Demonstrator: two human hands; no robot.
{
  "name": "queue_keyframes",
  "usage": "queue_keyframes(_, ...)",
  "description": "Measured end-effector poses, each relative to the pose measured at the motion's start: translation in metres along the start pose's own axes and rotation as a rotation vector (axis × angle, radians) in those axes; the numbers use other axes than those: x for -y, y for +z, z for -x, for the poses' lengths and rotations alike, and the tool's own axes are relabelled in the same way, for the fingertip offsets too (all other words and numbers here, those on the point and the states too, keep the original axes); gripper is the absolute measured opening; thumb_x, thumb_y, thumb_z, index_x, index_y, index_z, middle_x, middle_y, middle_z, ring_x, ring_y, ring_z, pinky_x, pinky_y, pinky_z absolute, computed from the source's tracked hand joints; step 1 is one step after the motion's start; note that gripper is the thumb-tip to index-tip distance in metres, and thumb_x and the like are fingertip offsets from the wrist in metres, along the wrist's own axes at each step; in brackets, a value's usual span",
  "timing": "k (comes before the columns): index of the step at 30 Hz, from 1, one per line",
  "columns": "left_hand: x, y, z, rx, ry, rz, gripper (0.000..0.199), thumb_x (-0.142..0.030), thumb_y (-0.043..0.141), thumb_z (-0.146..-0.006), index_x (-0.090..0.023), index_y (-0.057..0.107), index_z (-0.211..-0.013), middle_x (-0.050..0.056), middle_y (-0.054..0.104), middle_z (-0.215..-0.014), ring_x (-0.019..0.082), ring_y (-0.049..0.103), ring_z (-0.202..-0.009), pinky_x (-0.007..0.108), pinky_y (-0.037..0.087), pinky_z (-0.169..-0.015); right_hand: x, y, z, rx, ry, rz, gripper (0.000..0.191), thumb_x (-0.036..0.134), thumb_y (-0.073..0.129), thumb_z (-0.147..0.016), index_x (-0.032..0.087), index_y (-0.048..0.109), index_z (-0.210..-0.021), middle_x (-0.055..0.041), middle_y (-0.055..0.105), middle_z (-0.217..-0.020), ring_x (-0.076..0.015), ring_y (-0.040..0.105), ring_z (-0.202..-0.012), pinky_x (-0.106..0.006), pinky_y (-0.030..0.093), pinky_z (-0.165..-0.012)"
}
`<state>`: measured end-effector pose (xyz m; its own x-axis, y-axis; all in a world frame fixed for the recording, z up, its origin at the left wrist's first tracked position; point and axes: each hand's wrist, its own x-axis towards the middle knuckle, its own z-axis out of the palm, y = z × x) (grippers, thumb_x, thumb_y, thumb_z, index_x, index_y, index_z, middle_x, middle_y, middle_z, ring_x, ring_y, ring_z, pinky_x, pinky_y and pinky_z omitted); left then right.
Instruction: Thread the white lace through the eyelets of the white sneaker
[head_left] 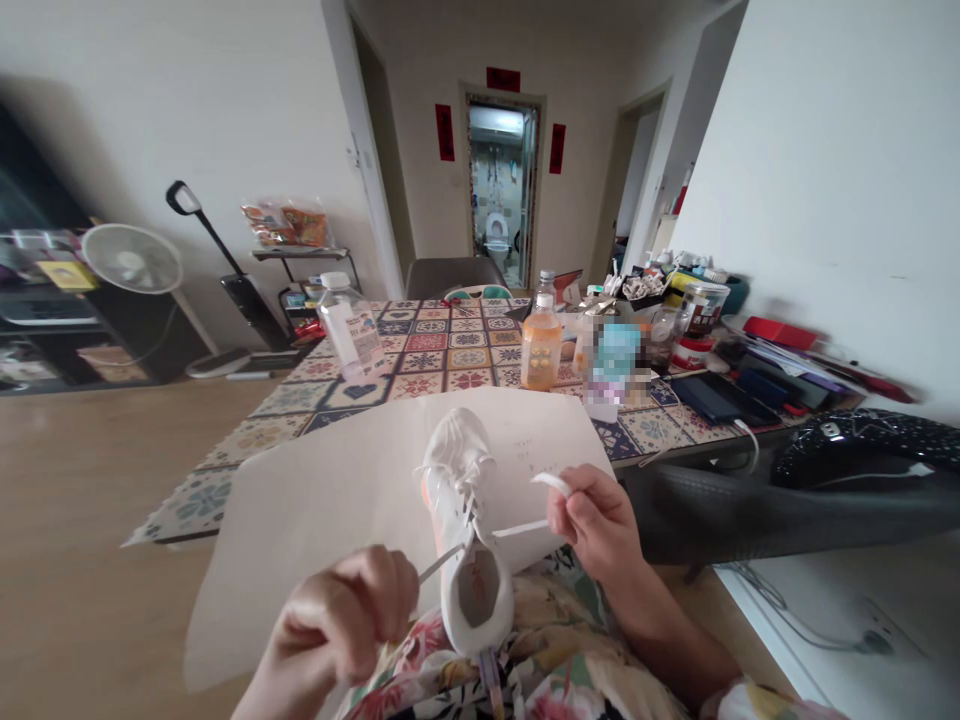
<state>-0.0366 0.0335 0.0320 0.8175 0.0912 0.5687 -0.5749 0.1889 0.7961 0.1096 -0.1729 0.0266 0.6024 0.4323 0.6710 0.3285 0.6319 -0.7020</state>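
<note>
**While both laces taut: white shoe on paper at table's near edge**

Seen from above: white shoe, heel toward the lap, toe toward the table's far end, resting on a large paper sheet. Left hand curled shut, fingers pressed together around the left lace end. Right hand pinching the right lace end between thumb and fingers, lace drawn out sideways. Paper overhanging the near edge of the patterned table. Beyond the sheet: clear bottle left, orange bottle centre, clutter right. Open wooden floor to the left; dark chair just beside the right forearm.
</note>
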Motion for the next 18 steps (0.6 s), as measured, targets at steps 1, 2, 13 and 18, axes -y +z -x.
queue_keyframes(1,0.001,0.003,-0.002,0.054,-0.027,-0.081,0.017,-0.034,0.074,-0.083,-0.027,0.075,-0.068,0.0,0.061,-0.061,0.013,0.057,-0.058,0.025,0.048,-0.057,0.002,0.002,0.001,0.042,-0.022,0.114,0.018,0.037,0.058,-0.098,0.022,0.061,-0.09,0.0019,0.058,-0.065,-0.0114,0.048,-0.05,-0.021,0.036,-0.045)
queue_keyframes(2,0.003,0.007,-0.004,0.087,-0.066,-0.16,0.011,-0.033,0.074,-0.083,-0.027,0.078,-0.075,0.001,0.064,-0.058,0.014,0.059,-0.056,0.025,0.048,-0.056,0.005,0.005,0.001,0.114,-0.052,0.238,0.015,0.033,0.057,-0.099,0.021,0.062,-0.09,0.0009,0.06,-0.068,-0.0121,0.052,-0.053,-0.022,0.039,-0.048)
queue_keyframes(13,0.032,0.024,-0.007,-0.189,-0.266,-0.23,0.015,-0.033,0.085,-0.069,-0.021,0.076,-0.073,0.0,0.069,-0.059,0.009,0.059,-0.046,0.015,0.047,-0.043,0.002,0.024,0.001,0.588,-0.242,0.746,0.026,0.04,0.046,-0.103,0.018,0.06,-0.096,-0.0051,0.069,-0.081,-0.0147,0.061,-0.066,-0.025,0.046,-0.062)
queue_keyframes(18,0.029,0.024,-0.01,-0.108,-0.016,-0.544,0.007,-0.017,0.077,-0.074,-0.019,0.072,-0.07,0.001,0.07,-0.061,0.013,0.065,-0.055,0.018,0.052,-0.053,0.007,0.028,0.002,0.499,-0.208,0.651,0.033,0.035,0.038,-0.105,0.018,0.061,-0.089,-0.0054,0.069,-0.078,-0.0155,0.064,-0.072,-0.025,0.05,-0.068)
